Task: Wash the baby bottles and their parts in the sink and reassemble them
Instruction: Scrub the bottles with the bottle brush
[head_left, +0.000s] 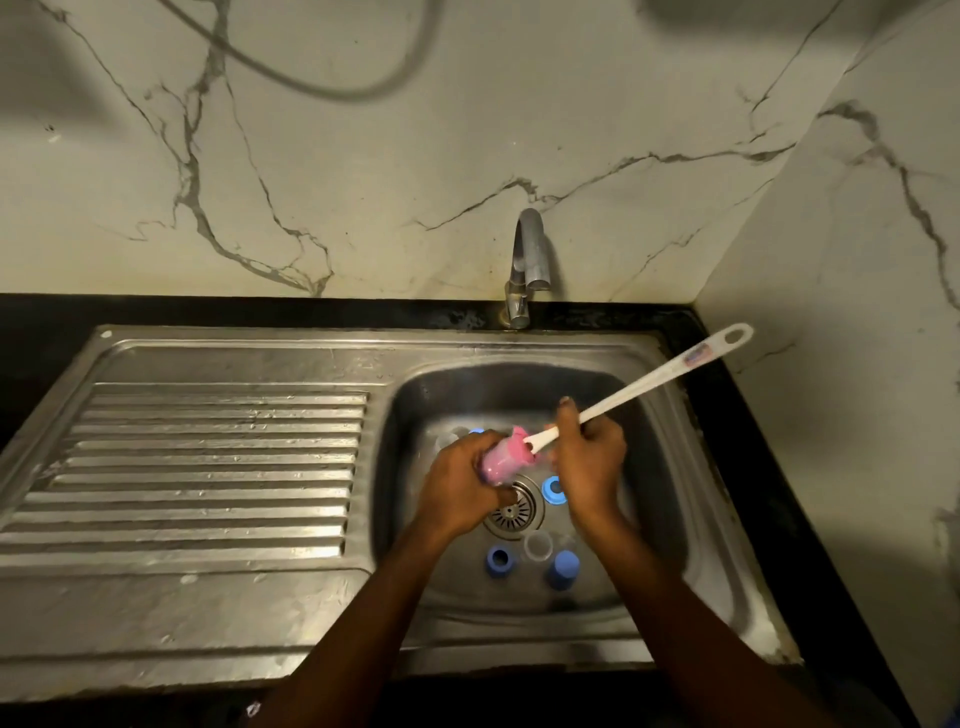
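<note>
Over the steel sink (493, 384), the left hand (462, 480) is curled round a small rounded bottle (504, 461) that lies on its side, mouth towards the right. The bottle looks pink. It is blurred, so whether the pink is its own wall or a sponge head inside cannot be told. The right hand (589, 460) grips the long, flat white plastic handle of a brush (649, 379). Its near end enters the bottle's mouth, and its far end, with an oval hanging hole, slants up to the far right over the sink's edge.

Below the hands, on the basin floor, sits the round slotted metal drain (514, 514). A blue plastic ring (555, 490) lies just right of it. Nearer, a second blue ring (498, 560), a clear round part (537, 545) and a blue domed cap (563, 570) lie close together. More pale clear pieces (448, 439) show faintly far of the left hand.

To the left stretches the ribbed, wet steel draining board (208, 457). A curved chrome tap (529, 260) rises from the black counter (47, 332) at the far side. Behind is a white, grey-veined marble wall (415, 156), with a grey hose (332, 91) looping across it.
</note>
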